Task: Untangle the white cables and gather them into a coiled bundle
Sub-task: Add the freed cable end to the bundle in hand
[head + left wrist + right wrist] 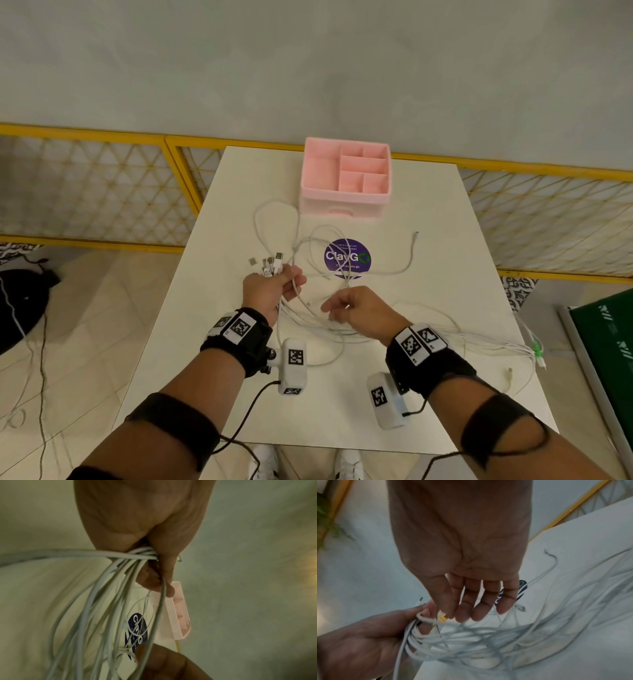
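Left hand point(270, 291) is closed around a bunch of white cables point(342, 322), gripped near their plug ends; several plugs point(269, 263) stick up out of the fist, fanned out. From the left wrist view the strands leave the bottom of the fist point(145, 545) and hang loose toward the table point(428, 394). Right hand point(356, 310) is open, fingers relaxed and slightly spread, holding nothing; right wrist view shows its fingertips point(464, 615) just above the strands near the left hand, contact unclear because of blur. Rest of the cables lie slack on the white table: loops run over the purple sticker point(347, 258), one loose end point(416, 233) lies right of the sticker, more strands trail to the right edge, one with a green tip point(537, 351). Still tangled, no coil formed. Pink organizer box point(346, 178) sits at the far side of the table, apart from both hands, one cable loop close to its front.
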Demonstrator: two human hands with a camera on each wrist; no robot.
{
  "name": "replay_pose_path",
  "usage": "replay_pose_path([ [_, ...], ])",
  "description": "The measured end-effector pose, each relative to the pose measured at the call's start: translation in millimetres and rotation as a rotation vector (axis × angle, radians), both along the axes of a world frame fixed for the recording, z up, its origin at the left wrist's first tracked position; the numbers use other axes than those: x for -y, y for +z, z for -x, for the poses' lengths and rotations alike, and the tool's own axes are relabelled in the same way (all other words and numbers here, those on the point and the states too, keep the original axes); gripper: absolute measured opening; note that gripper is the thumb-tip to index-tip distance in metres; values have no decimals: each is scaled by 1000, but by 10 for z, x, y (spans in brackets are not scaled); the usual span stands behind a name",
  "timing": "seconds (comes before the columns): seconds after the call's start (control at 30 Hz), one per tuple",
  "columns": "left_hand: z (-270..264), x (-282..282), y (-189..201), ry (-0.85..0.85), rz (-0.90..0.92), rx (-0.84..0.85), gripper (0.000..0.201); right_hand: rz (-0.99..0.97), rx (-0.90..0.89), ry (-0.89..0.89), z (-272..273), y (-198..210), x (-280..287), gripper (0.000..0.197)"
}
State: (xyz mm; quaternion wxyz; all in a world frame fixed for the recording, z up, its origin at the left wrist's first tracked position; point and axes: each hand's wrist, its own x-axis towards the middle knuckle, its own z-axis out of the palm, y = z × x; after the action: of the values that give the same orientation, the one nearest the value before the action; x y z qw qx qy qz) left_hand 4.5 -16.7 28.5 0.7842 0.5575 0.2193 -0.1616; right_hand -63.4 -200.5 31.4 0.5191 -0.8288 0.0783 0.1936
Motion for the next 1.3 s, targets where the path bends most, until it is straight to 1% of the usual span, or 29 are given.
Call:
replay_pose_path([
  [0.13, 61, 82, 189, -127, -5, 114, 13, -39, 20, -225, -332, 197, -48, 23],
  [0.2, 106, 118, 243, -212, -21, 158, 14, -155, -9, -288, -469, 329, -112, 28],
  [0.27, 136, 138, 275, -253, -35, 179, 16, -242, -16, -314, -573, 407, -158, 27],
  [0.43, 122, 137, 284, -160, -66, 199, 6, -269, 48, -291, -635, 405, -236, 15],
  [0.53, 121, 137, 257, -148, -75, 210, 7, -260, 52, -259, -620, 419, -263, 7],
  [0.7, 87, 165, 151, -94, -133, 195, 25, -48, 7, -145, -602, 490, -252, 19],
  [0.77, 60, 169, 118, -70, -171, 205, 25, -30, -8, -94, -563, 482, -224, 20],
  [0.87, 33, 164, 106, -32, -204, 218, 32, -20, -10, -50, -500, 465, -170, 19],
  [0.97, 29, 165, 101, -22, -236, 261, 31, -18, -8, -48, -439, 435, -123, 22],
  [1.13, 73, 187, 126, -55, -256, 353, 27, -5, 51, -108, -423, 379, -53, 29],
  [1.2, 98, 210, 146, -62, -251, 386, 25, 30, 63, -119, -445, 368, -40, 29],
  [1.3, 103, 239, 159, -80, -266, 422, 21, 110, 102, -84, -464, 380, -40, 27],
])
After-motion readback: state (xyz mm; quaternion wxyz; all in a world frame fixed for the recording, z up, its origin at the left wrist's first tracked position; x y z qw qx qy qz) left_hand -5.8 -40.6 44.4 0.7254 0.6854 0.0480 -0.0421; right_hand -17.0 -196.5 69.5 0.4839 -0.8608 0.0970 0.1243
